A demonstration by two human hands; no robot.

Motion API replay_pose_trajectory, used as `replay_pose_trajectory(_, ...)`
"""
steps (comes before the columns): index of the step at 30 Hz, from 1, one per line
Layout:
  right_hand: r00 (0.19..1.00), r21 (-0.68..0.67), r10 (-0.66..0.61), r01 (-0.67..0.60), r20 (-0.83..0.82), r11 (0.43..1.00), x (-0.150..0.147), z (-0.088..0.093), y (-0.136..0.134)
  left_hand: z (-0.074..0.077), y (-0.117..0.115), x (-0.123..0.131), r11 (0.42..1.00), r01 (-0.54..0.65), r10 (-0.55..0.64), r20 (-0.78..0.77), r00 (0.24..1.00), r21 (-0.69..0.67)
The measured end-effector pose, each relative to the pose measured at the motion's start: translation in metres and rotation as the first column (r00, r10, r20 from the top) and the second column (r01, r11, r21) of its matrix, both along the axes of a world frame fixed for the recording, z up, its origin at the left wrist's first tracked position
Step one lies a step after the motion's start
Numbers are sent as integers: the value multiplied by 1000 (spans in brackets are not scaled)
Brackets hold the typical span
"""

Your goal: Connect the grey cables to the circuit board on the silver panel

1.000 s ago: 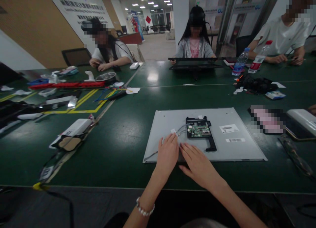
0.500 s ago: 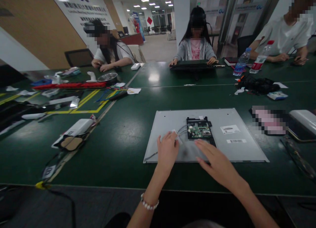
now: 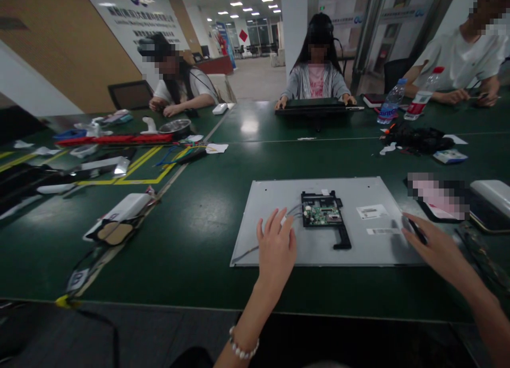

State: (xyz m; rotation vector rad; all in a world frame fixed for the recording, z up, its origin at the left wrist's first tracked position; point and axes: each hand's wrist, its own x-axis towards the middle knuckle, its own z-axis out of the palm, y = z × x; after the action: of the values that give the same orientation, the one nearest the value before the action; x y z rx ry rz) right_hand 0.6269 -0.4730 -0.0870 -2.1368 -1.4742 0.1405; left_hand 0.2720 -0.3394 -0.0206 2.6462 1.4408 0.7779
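A flat light-grey display panel (image 3: 274, 198) lies on the dark green table in front of me. On it sits a green circuit board (image 3: 324, 213) in a black plastic frame (image 3: 343, 237), with grey cables (image 3: 294, 211) running off to the left. My left hand (image 3: 277, 246) is over the panel's left part, beside the cables, its fingers spread and holding nothing visible. At the panel's right edge is my right hand (image 3: 438, 246), with thumb and fingers closed around a small dark elongated object (image 3: 416, 230) whose kind is unclear.
To the right lie phones (image 3: 494, 214), a white case (image 3: 492, 193) and eyeglasses (image 3: 484, 256). A white power bank-like device (image 3: 127, 208) is on the left. Bottles (image 3: 392, 102) and a black tangled bundle (image 3: 418, 137) stand farther back. Three other people sit across the table.
My right hand has moved right, from beside the circuit board to the panel's right edge, where a dark object shows in it. My left hand's fingers have lifted and spread near the cables.
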Motion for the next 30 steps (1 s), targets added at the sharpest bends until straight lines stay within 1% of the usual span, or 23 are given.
replay_pose_trajectory(3, 998, -40, 3, -5, -57, 999, 0, -4, 3, -1, -19, 16, 995, 101, -100, 43, 994, -10)
replay_pose_trajectory(5, 995, -26, -10, 8, -103, 1000, 0, -4, 4, -3, -33, 32, 980, 196, -193, 72, 979, -28)
replay_pose_trajectory(7, 984, -15, -32, 30, -175, 999, 1, -5, 3, -5, -45, 48, 957, 286, -282, 85, 956, -40)
replay_pose_trajectory(10, 951, -10, -67, 67, -301, 998, 2, -6, 1, -6, -58, 68, 923, 381, -377, 64, 924, -60)
replay_pose_trajectory(15, 898, 96, -38, 89, -438, 991, -4, -5, 2, -7, -73, 96, 841, 535, -537, -5, 843, -84)
replay_pose_trajectory(19, 845, 138, 18, 66, -534, 988, -16, 1, 6, -8, -88, 118, 824, 558, -565, -58, 823, -94)
replay_pose_trajectory(22, 811, 164, 61, 44, -582, 986, -24, 4, 11, -8, -96, 128, 823, 561, -568, -100, 817, -89)
replay_pose_trajectory(26, 832, 158, 88, 0, -548, 987, -34, 4, 16, -10, -100, 132, 831, 550, -556, -129, 821, -81)
replay_pose_trajectory(30, 844, 148, 132, -63, -521, 987, -48, 5, 23, -19, -98, 132, 884, 458, -465, -81, 882, -91)
